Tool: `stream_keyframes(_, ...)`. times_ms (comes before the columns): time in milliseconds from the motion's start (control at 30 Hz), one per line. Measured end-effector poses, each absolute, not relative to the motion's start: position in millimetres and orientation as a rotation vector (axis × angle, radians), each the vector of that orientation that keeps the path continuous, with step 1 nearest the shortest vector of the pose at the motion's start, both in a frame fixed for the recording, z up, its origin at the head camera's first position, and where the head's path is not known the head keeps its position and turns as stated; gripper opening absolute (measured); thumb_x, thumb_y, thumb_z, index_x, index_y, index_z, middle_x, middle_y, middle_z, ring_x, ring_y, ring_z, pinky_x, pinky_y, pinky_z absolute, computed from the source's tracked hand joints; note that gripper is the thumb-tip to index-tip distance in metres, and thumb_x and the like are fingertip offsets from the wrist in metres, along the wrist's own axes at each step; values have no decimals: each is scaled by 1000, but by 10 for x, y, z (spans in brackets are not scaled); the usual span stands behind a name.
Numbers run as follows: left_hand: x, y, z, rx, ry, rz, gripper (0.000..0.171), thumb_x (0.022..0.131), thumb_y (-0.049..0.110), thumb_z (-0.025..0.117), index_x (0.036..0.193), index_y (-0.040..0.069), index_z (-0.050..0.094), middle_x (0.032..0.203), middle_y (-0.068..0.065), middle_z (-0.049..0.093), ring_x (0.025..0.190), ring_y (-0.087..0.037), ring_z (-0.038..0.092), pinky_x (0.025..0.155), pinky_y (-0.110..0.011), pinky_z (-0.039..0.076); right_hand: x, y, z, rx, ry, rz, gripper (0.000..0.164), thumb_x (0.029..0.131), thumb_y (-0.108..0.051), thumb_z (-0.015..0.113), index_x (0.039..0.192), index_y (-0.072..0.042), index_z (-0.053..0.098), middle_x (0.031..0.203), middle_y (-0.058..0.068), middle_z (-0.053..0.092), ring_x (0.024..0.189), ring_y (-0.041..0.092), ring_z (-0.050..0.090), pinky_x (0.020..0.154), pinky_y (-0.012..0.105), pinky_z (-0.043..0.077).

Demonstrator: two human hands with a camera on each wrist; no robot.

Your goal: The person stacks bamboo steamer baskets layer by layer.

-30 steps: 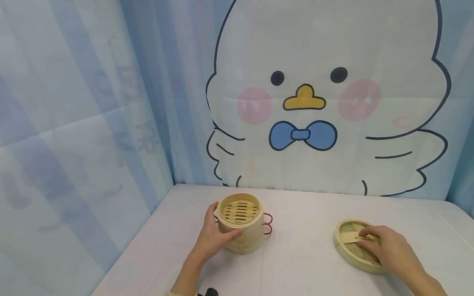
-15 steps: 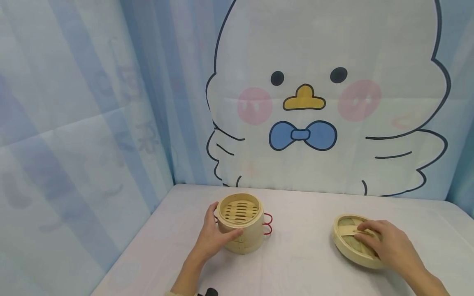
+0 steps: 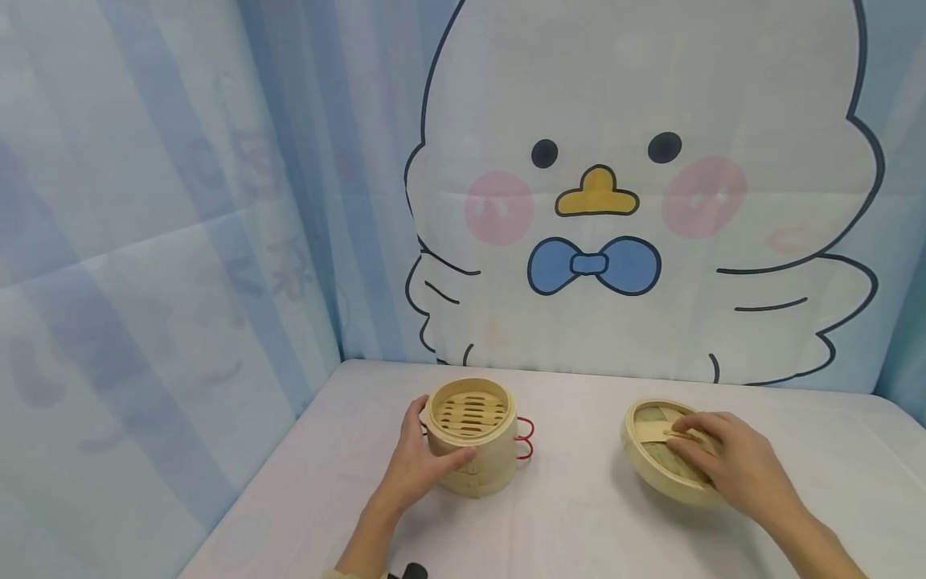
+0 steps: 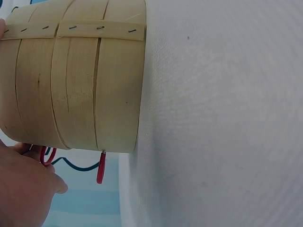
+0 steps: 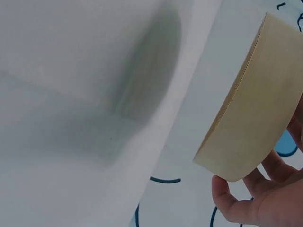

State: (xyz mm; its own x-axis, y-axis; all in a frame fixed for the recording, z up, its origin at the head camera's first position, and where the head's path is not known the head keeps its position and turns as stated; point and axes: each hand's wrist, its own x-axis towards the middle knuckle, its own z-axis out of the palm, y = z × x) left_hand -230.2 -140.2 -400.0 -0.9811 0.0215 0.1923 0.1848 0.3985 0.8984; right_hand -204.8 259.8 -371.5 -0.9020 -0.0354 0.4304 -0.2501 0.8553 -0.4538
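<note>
In the head view I see the left hand curved part-open round a pale cylindrical bamboo steamer on the white table; the right hand pinches a round woven bamboo lid. Left wrist: 2 red loops on the steamer. Right wrist: the lid tilts above its shadow.

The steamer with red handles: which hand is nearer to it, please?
Left: the left hand grips the steamer; the right hand is apart, to its right, holding the lid.

A pale wooden lid in the right hand — apart from the white tabletop, a soft shadow across it.
</note>
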Motion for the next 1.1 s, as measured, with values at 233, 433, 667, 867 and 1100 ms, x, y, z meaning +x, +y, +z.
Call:
stream_keyframes(233,-2319,-1399,-4013,-177,-2497,-1632,112,75,40,90,155,3,22,156,-20,32,141,-43,34,109,-68,29,-2080,2439,-3587,230,-2607,811,23,91,-28,78,102,-8,74,115,27,65,112,51,56,92,65,43)
stream_keyframes(433,-2333,-1403,-4024,-171,-2497,-1632,112,74,41,90,156,4,23,157,-20,31,141,-42,33,110,-67,29,-2093,2299,-3536,268,-2542,857,20,89,-24,80,100,-9,74,113,23,67,112,47,58,92,62,44)
stream_keyframes(667,-2342,-1403,-4033,-158,-2504,-1627,113,74,42,90,156,4,22,157,-20,31,142,-42,33,110,-67,29,-2109,2135,-3458,287,-2516,920,21,89,-24,80,101,-8,74,114,21,67,112,44,58,93,61,45)
stream_keyframes(867,-2336,-1392,-4032,-136,-2512,-1616,115,74,43,90,157,4,21,158,-21,30,142,-43,32,110,-67,28,-2144,1974,-3367,317,-2466,945,19,89,-21,80,102,-8,74,112,18,68,110,40,60,91,58,48)
stream_keyframes(1100,-2324,-1399,-4028,-146,-2513,-1597,114,74,43,90,156,3,21,158,-22,30,141,-43,34,109,-67,30,-2188,1719,-3280,318,-2452,1026,21,90,-19,79,105,-6,74,117,21,65,112,42,59,93,58,50)
